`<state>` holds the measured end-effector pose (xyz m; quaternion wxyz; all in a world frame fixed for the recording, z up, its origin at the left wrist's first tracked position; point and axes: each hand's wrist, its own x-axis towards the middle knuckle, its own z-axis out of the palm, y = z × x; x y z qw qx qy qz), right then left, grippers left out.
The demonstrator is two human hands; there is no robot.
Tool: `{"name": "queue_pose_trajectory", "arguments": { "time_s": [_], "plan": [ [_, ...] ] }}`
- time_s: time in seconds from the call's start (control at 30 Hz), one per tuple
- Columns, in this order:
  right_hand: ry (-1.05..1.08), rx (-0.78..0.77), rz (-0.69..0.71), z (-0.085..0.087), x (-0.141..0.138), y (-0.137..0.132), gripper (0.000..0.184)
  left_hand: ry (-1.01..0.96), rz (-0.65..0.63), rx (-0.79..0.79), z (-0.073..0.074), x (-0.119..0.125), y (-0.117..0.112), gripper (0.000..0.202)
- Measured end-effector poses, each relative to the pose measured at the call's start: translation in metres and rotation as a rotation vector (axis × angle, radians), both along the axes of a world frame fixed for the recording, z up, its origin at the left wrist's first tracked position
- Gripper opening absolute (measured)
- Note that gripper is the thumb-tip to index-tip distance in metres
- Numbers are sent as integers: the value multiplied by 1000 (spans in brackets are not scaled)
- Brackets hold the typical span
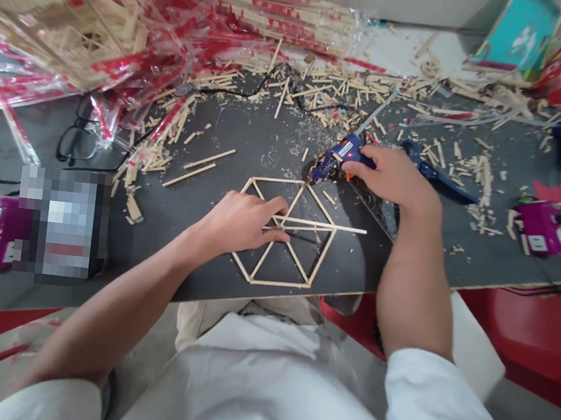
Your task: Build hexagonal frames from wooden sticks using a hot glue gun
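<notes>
A hexagonal frame of thin wooden sticks (280, 283), with spokes crossing at its middle, lies flat on the dark table (156, 250). Over the frame's left half is my left hand (236, 222), its thumb and fingers closed around a wooden stick (343, 228) near the centre. That stick runs sideways and sticks out past the right corner. My right hand (394, 175) grips a blue hot glue gun (336, 160) with a glue stick (378, 111) in its back. The nozzle points down at the frame's upper right corner and appears to touch it.
Two loose sticks (200, 165) lie left of the frame. Cut stick pieces (343, 86) litter the back, near plastic-wrapped stick bundles (290, 20). Blue pliers-like tool (439, 176) lies right of my right hand. Eyeglasses (78, 138), purple devices (549, 228) and cables stand at the sides.
</notes>
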<state>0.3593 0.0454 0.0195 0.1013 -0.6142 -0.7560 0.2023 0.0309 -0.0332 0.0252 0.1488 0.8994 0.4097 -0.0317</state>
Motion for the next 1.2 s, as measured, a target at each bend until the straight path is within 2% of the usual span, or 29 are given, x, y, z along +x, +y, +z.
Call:
{"name": "queue_pose_trajectory", "arguments": {
  "time_s": [0.13, 0.63, 0.8, 1.0, 1.2],
  "plan": [
    [-20, -25, 10, 0, -2, 0, 56, -28, -14, 8, -3, -3, 0, 65],
    [-22, -27, -4, 6, -5, -2, 46, 25, 27, -52, 1, 0, 0, 66],
    [-26, -69, 2, 7, -3, -2, 44, 37, 30, -57, 3, 1, 1, 65],
    [-28, -36, -37, 4, -7, -1, 42, 58, 39, -88, 8, 3, 1, 65],
    [2, -86, 13, 9, -5, -3, 44, 45, 40, -82, 5, 1, 1, 64]
  ]
}}
